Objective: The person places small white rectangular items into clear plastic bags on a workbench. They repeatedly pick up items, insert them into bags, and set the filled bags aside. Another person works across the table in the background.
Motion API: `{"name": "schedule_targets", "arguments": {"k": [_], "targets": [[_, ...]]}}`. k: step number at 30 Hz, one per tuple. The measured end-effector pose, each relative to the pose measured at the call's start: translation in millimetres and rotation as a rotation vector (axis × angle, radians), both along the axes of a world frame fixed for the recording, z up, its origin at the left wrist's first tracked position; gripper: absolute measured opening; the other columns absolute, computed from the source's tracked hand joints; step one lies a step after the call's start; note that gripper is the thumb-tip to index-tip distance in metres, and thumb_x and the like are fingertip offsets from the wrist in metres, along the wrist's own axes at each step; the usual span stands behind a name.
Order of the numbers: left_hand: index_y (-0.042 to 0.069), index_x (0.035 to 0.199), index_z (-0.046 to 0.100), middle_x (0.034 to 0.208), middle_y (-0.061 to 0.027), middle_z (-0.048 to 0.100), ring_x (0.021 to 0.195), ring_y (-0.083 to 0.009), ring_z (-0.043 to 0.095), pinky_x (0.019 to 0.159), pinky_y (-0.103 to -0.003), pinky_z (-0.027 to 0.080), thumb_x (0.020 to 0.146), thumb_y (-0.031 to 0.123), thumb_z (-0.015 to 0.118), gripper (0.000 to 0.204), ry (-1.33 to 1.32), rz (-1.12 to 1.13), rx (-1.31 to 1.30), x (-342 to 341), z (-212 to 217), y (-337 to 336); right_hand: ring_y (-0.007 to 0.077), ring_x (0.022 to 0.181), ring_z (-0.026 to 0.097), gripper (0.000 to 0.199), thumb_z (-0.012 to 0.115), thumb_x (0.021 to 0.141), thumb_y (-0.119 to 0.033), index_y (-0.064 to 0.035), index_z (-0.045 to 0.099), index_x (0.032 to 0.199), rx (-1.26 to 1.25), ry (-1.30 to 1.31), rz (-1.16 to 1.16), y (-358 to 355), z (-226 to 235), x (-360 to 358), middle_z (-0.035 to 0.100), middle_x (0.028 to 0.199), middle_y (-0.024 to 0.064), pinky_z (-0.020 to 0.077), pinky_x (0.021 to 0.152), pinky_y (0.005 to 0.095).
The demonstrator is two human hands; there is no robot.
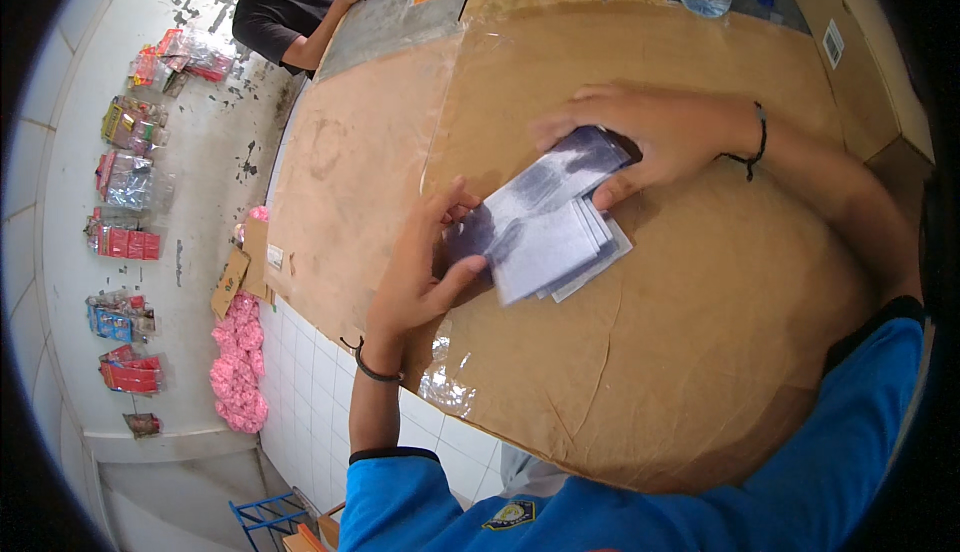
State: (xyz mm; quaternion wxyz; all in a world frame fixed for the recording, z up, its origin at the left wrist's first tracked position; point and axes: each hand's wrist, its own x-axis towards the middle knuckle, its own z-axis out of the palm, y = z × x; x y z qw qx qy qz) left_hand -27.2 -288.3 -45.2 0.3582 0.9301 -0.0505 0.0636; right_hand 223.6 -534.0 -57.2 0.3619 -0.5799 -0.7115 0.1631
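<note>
Blue sleeves at six o'clock lead to the left hand (420,272) and right hand (650,137), each grip pinching the fanned stack of clear sleeves (550,222) mid-desk; squaring edges evenly seems wise on the cardboard-covered desk (700,352), with packets on the floor (130,182) at nine o'clock.

My left hand (425,267) curls inward, thumb pressed forward, fingers bent. My right hand (640,137) reaches across from the right, palm down, fingers spread. Both forearms are bare below blue sleeves.
</note>
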Motion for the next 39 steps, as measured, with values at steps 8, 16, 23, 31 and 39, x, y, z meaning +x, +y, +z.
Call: {"name": "schedule_targets", "arguments": {"k": [8, 16, 23, 31, 39], "targets": [[0.002, 0.151, 0.04, 0.138, -0.0192, 0.055, 0.128, -0.0349, 0.051, 0.11, -0.044, 0.039, 0.078, 0.033, 0.086, 0.092, -0.016, -0.019, 0.169, 3, 2, -5, 0.0338, 0.12, 0.056, 0.072, 0.079, 0.085, -0.043, -0.0021, 0.052, 0.139, -0.089, -0.018, -0.086, -3, 8, 0, 0.063, 0.123, 0.0194, 0.0447, 0.103, 0.041], [0.001, 0.149, 0.041, 0.139, -0.0173, 0.057, 0.129, -0.0345, 0.053, 0.111, -0.044, 0.039, 0.081, 0.027, 0.083, 0.084, -0.005, 0.019, 0.049, 1, 6, -3, 0.0333, 0.118, 0.057, 0.07, 0.077, 0.088, -0.038, -0.0035, 0.05, 0.142, 0.015, -0.035, -0.055, 0, -1, 1, 0.061, 0.124, 0.02, 0.0453, 0.102, 0.0396], [0.001, 0.148, 0.043, 0.14, -0.0172, 0.056, 0.127, -0.0346, 0.053, 0.109, -0.044, 0.04, 0.079, 0.028, 0.085, 0.084, -0.016, -0.033, 0.152, 3, 6, 0, 0.0337, 0.116, 0.058, 0.068, 0.077, 0.088, -0.04, -0.0027, 0.054, 0.139, -0.084, 0.201, -0.098, -1, -1, 0, 0.062, 0.122, 0.0188, 0.0463, 0.101, 0.0394], [0.007, 0.145, 0.052, 0.135, -0.0171, 0.057, 0.123, -0.0357, 0.054, 0.106, -0.044, 0.043, 0.081, 0.031, 0.083, 0.076, -0.011, -0.011, 0.25, 5, 12, -10, 0.0327, 0.111, 0.06, 0.066, 0.079, 0.085, -0.043, -0.0031, 0.059, 0.134, -0.051, -0.055, -0.106, -4, 3, 1, 0.063, 0.118, 0.0184, 0.0475, 0.098, 0.0389], [0.003, 0.14, 0.055, 0.136, -0.0193, 0.057, 0.125, -0.0352, 0.055, 0.107, -0.042, 0.044, 0.079, 0.03, 0.084, 0.073, -0.007, -0.012, 0.254, 4, 14, -9, 0.0336, 0.108, 0.062, 0.061, 0.076, 0.087, -0.044, -0.0039, 0.062, 0.131, -0.021, -0.059, -0.079, -3, 3, 2, 0.065, 0.116, 0.0191, 0.0491, 0.095, 0.0395]]}}
